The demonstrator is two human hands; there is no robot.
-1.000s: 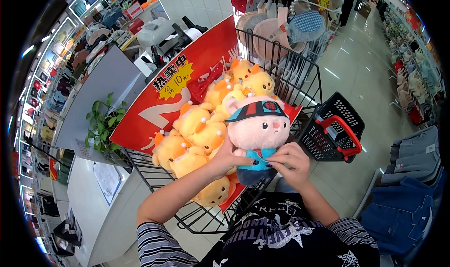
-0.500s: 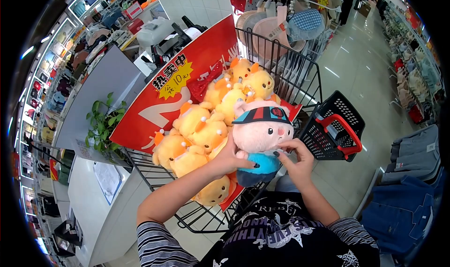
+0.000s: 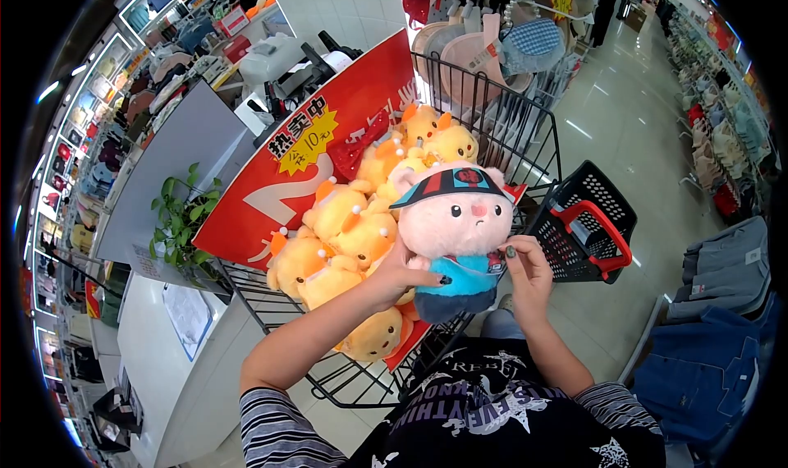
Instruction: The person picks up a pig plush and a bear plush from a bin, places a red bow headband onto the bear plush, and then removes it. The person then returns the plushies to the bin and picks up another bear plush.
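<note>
Both raised — left hand (image 3: 400,276) gripping; right hand (image 3: 528,273) pinching

A red sign board (image 3: 345,115) leans in the wire bin at 11 o'clock. Its yellow starburst (image 3: 305,137) carries red characters "热卖中" and, below, "10元". A large white "2" (image 3: 279,201) fills the board's lower part. At 6 o'clock, the black shirt (image 3: 492,402) shows white letters upside down, roughly "EVERYTHING", with "PREFE…" above. The round badge on the pink plush toy (image 3: 455,222) cap is too small to read, as is the yellow hanging sign (image 3: 563,0) at 1 o'clock.
</note>
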